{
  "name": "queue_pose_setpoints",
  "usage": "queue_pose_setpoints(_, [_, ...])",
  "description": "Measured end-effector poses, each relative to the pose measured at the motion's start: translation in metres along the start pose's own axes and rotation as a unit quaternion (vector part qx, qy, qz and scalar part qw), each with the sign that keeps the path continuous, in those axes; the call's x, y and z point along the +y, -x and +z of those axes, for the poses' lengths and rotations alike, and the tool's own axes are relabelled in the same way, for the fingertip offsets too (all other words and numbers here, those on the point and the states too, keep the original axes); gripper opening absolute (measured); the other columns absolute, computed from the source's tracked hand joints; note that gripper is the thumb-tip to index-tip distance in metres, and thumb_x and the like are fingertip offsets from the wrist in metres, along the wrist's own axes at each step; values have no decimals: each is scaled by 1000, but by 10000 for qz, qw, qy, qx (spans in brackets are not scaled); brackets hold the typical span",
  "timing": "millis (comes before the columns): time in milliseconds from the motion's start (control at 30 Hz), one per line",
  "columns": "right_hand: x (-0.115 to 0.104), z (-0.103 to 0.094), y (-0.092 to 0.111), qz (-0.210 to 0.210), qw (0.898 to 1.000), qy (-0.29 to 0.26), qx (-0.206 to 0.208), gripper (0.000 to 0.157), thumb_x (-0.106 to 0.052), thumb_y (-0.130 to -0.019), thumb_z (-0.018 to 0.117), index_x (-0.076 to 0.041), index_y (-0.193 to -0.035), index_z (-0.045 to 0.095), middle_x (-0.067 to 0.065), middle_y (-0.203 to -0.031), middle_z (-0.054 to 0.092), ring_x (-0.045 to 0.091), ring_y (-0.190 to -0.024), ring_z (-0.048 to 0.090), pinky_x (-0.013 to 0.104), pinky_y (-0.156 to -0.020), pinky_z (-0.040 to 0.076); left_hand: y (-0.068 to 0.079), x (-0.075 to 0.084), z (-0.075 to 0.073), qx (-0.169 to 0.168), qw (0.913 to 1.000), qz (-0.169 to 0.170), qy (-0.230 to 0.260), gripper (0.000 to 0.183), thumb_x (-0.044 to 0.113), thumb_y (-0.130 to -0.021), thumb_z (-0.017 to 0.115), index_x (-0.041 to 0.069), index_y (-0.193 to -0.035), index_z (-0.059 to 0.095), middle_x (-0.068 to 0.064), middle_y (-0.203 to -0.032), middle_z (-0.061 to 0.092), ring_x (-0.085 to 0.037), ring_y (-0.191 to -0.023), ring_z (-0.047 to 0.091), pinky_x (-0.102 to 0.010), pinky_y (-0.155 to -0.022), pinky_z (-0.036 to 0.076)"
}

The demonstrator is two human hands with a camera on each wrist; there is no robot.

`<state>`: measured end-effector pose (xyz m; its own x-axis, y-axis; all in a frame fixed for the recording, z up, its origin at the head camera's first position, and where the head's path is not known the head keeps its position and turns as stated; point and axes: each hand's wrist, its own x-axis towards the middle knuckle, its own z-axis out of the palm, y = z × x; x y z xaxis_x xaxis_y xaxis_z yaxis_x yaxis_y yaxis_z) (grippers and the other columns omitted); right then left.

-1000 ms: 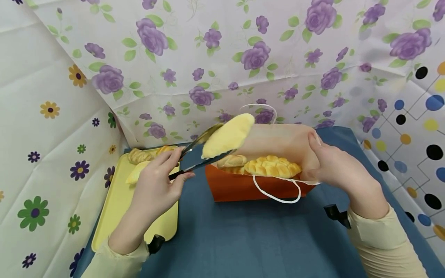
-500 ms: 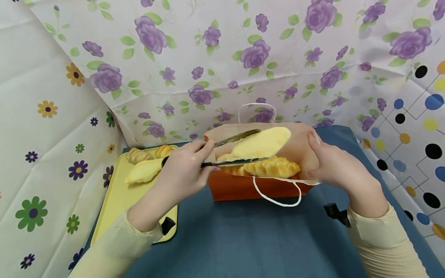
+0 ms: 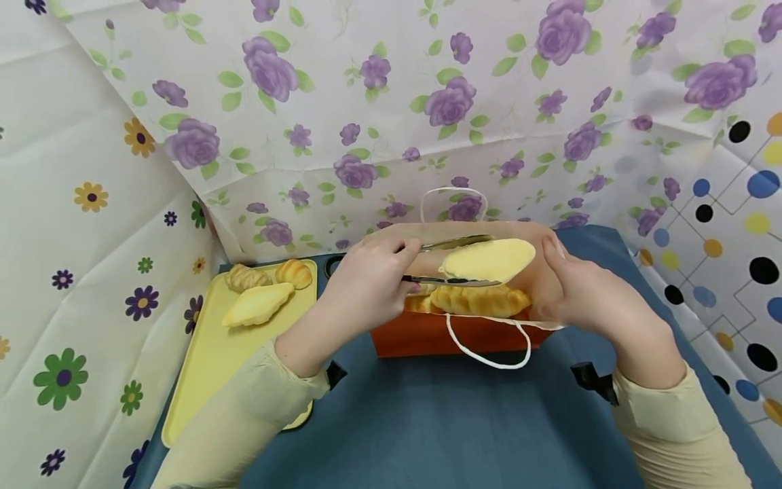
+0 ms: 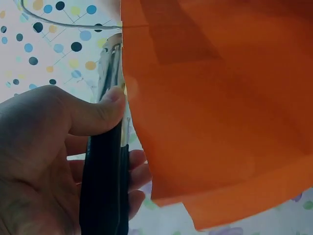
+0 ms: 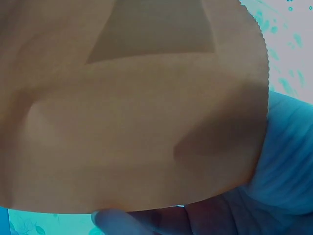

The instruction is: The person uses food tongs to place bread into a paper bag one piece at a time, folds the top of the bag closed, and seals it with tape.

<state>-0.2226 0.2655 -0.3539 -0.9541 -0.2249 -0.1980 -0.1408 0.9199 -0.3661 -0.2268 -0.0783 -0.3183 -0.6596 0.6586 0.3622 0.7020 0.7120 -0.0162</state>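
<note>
In the head view, my left hand (image 3: pixel 375 282) grips metal tongs (image 3: pixel 461 242) with black handles; the left wrist view shows the thumb pressed along the tongs (image 4: pixel 105 181). Between their arms lies a pale yellow, spindle-shaped bread (image 3: pixel 489 260), over the mouth of an orange paper bag (image 3: pixel 452 339). A golden braided bread (image 3: pixel 479 301) shows inside the bag, overlapped by the lower tong arm. My right hand (image 3: pixel 592 292) holds the bag's right side. From the right wrist, the bag's brown paper wall (image 5: pixel 137 132) hides most of that hand, with fingertips below its edge.
On the left stands a yellow tray (image 3: pixel 208 373) bearing a pale yellow bread (image 3: pixel 259 304), a twisted bread (image 3: pixel 247 278) and a golden roll (image 3: pixel 294 273). White cord handles (image 3: pixel 489 363) hang at the bag's front and rise behind. Patterned sheets enclose the blue tabletop (image 3: pixel 464 421).
My left hand has carried the bread in the tongs rightward and lower, from the bag's left edge to over its opening. The right hand keeps its hold on the bag.
</note>
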Motion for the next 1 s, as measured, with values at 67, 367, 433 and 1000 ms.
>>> queue_pose_setpoints(67, [0, 0, 0, -35, 10000, -10, 28, 131, -56, -86, 85, -11, -172, -3, 32, -171, 20, 55, -128, 57, 70, -95, 50, -5, 2, 1, -109, 9999, -17, -41, 32, 22, -92, 87, 7, -115, 70, -4, -92, 65, -18, -68, 55, -37, -67, 49])
queue_pose_setpoints(367, [-2, 0, 1, -130, 9999, 33, 103, 131, -54, -87, 86, -7, -172, -2, 36, -165, 31, 48, -117, 67, 67, -91, 54, -36, 14, 10, -1299, 9907, -243, -330, 43, 34, -96, 83, 10, -130, 72, -5, -105, 73, -23, -92, 70, -37, -74, 59])
queue_pose_setpoints(433, [-2, 0, 2, -84, 9999, -23, 74, 130, -54, -87, 85, -9, -172, -3, 33, -169, 25, 53, -125, 61, 69, -95, 51, -43, 17, 13, -1448, 9884, -302, -334, 43, 36, -97, 83, 10, -129, 73, -4, -107, 74, -23, -98, 70, -38, -78, 60])
queue_pose_setpoints(1000, [-2, 2, 5, -121, 9999, 68, 67, 130, -55, -89, 84, -13, -172, -7, 29, -174, 12, 61, -137, 46, 71, -97, 49, -61, 27, 17, -1596, 9847, -433, -557, 46, 41, -95, 84, 11, -127, 71, -1, -99, 70, -20, -92, 69, -37, -73, 60])
